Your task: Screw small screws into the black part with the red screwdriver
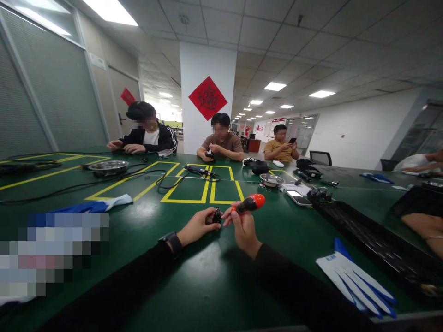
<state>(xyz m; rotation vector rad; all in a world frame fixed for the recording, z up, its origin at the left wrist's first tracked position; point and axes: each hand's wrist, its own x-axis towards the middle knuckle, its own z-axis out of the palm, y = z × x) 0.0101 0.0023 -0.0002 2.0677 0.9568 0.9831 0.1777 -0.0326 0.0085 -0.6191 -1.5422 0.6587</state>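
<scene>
Between the thumb and fingers of my left hand [200, 226] is a small black cylindrical part [217, 216] with a metallic-looking top; its exact kind I cannot make out. It stands roughly upright just above the green table. My right hand [245, 228] is closed around a screwdriver [249, 203] with a red and black handle. The handle's rounded red end points up and to the right. Its blade side faces the black part, but my fingers hide the tip, so contact cannot be judged.
A blue-and-white glove [356, 281] lies at the right, near a long black tray [377, 240]. Beyond my hands are a phone [298, 198], metal bowls [272, 180], a coiled cable [197, 171] and yellow tape outlines [185, 201]. Several people sit around the table.
</scene>
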